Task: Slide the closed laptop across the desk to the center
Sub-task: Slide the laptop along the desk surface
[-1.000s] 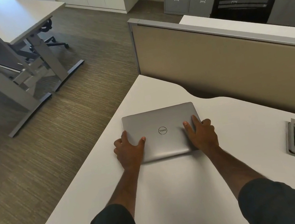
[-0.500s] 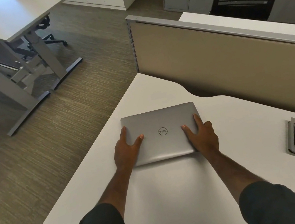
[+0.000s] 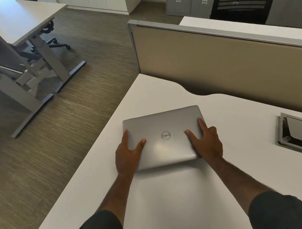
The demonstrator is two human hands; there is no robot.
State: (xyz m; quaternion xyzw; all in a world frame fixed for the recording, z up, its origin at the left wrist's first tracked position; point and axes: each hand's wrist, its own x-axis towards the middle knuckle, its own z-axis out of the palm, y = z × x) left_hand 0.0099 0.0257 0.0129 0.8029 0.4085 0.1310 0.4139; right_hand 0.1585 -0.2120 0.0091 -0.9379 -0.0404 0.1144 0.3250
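My left hand (image 3: 128,155) and right hand (image 3: 206,143) have flattened their grip onto the closed laptop (image 3: 165,138), which has barely shifted and still sits near the desk's (image 3: 181,199) left edge.

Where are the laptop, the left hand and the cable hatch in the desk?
laptop (image 3: 163,124), head view, far part of lid.
left hand (image 3: 126,156), head view, back of hand.
cable hatch (image 3: 279,132), head view, left frame.

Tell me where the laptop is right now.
The laptop lies closed on the white desk, near its left edge, between the left hand and right hand.
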